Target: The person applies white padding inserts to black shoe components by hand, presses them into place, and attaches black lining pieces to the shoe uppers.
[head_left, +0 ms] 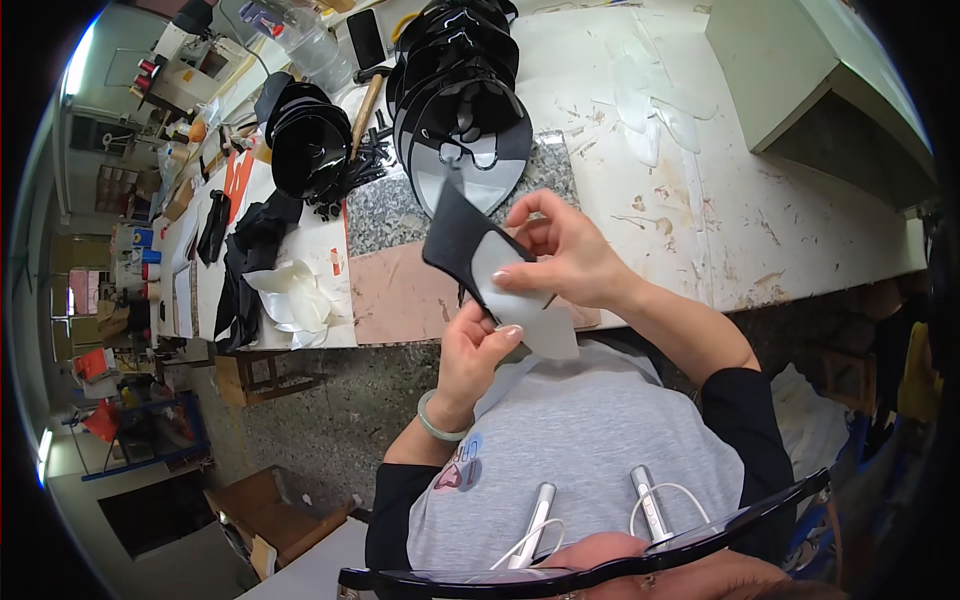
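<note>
Both left hand [474,355] and right hand [570,255], half-curled, pinched black panel [458,235] and white sheet [552,337]. Alignment seemed underway; the next move likely required even pressure.

Bright, fairly even light falls on the surface [790,225]; the floor [270,430] is dimmer. A fluorescent tube [79,62] glares at left, glossy black shells [305,150] catch highlights, and fisheye distortion bends the dark-rimmed edges.
</note>
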Tool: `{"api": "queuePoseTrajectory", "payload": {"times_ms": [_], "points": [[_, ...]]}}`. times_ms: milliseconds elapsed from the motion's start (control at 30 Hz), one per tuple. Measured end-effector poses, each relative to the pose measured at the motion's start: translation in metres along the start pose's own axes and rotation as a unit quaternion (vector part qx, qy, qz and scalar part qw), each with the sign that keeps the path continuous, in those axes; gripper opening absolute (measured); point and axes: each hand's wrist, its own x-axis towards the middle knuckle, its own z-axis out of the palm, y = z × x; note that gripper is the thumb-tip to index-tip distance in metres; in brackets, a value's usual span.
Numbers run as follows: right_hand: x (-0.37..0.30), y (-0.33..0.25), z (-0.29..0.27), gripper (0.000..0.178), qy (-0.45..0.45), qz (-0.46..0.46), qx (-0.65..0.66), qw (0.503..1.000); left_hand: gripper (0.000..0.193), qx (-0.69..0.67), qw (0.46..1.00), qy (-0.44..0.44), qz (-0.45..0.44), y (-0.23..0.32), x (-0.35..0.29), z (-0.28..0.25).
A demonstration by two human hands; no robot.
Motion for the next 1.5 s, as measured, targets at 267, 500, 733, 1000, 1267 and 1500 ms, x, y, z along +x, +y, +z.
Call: {"api": "queuePoseTrajectory", "payload": {"times_ms": [267,500,733,1000,1267,1500], "points": [[-0.028,-0.019,-0.006,0.020,-0.042,-0.053,-0.252,0.965,0.029,-0.067,0.987,0.078,0.124,-0.005,0.008,-0.014],[-0.026,-0.013,-0.003,0.033,0.003,-0.044,-0.161,0.986,0.024,-0.049,0.980,0.088,0.169,-0.001,0.016,-0.006],[-0.008,-0.007,-0.009,0.033,-0.013,-0.018,-0.163,0.986,0.024,-0.044,0.982,0.076,0.167,0.002,0.013,-0.016],[0.004,-0.007,-0.010,0.041,-0.028,0.018,-0.217,0.976,0.033,-0.017,0.989,0.058,0.135,0.013,0.009,-0.014],[0.022,0.016,-0.006,0.047,-0.136,0.089,-0.072,0.984,0.038,-0.007,0.986,0.083,0.142,0.018,0.007,-0.022],[0.017,0.028,0.019,0.033,-0.088,0.081,-0.131,0.984,0.033,0.048,0.972,0.141,0.180,0.007,0.011,-0.036]]}}
